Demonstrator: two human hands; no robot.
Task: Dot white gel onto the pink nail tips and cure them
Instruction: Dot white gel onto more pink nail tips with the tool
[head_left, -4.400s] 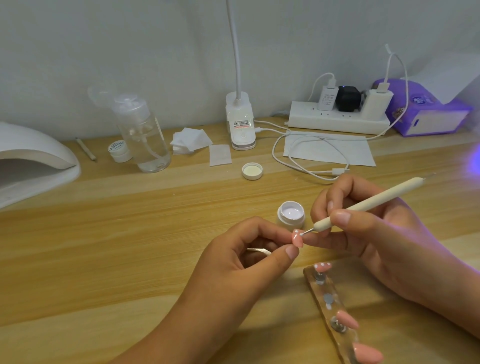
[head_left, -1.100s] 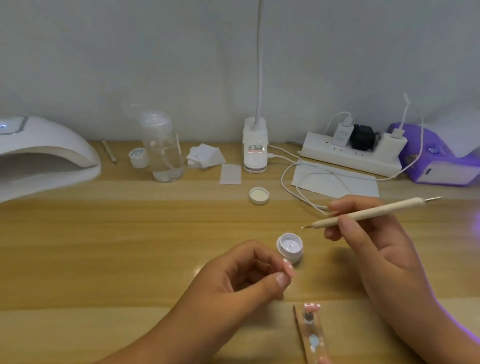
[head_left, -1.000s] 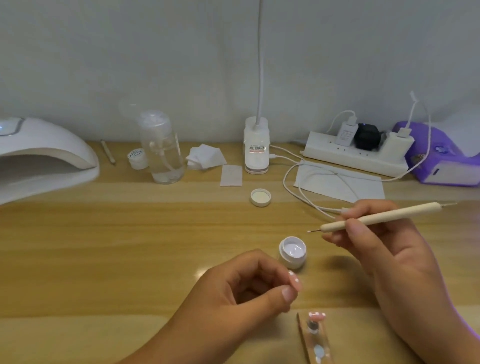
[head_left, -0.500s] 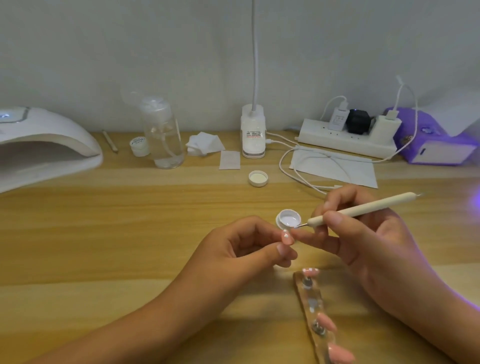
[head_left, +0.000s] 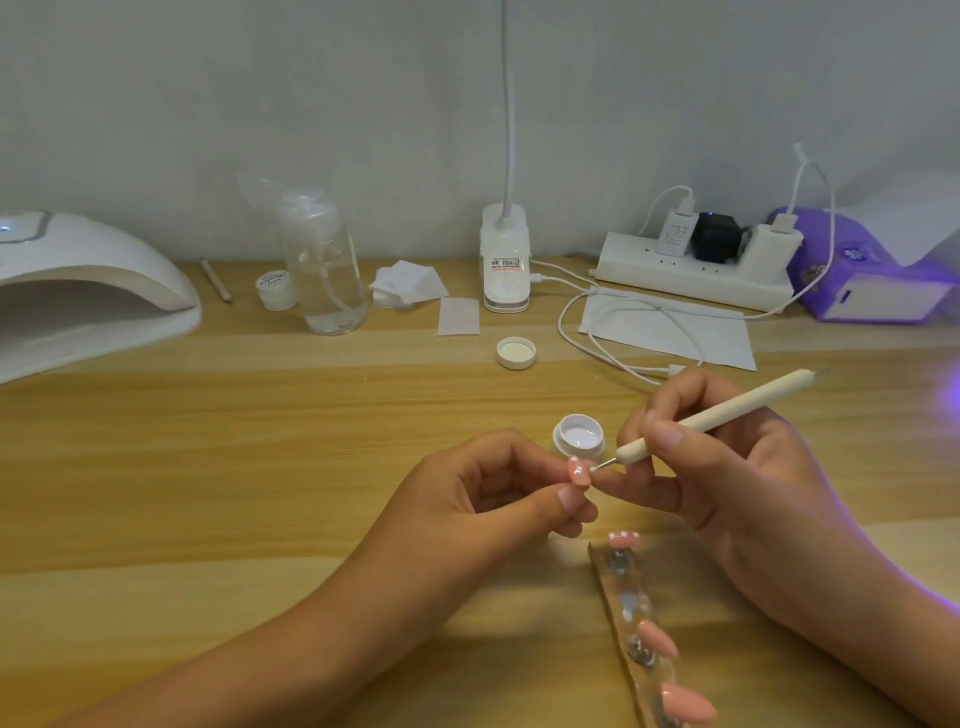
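Observation:
My left hand (head_left: 483, 499) pinches a pink nail tip (head_left: 578, 473) between thumb and forefinger. My right hand (head_left: 727, 467) grips a cream dotting pen (head_left: 711, 418) like a pencil, and its metal point touches the held tip, which carries small white dots. Just behind stands the open pot of white gel (head_left: 579, 436). A clear holder strip (head_left: 631, 618) lies at the front right with three pink tips on it; the nearest one to my hands (head_left: 622, 538) has white dots. The white curing lamp (head_left: 88, 291) sits at the far left.
The pot's lid (head_left: 515, 353) lies mid-table. Along the back stand a clear pump bottle (head_left: 324, 265), a small jar (head_left: 275, 290), wipes (head_left: 408, 283), a clip lamp base (head_left: 505, 265), a power strip (head_left: 696, 270) with cables, a paper sheet (head_left: 670, 330) and a purple tissue pack (head_left: 862, 275).
My right hand dipped the pen's point in the gel pot, then brought it down onto the tip held by my left hand. The view tilted down a little.

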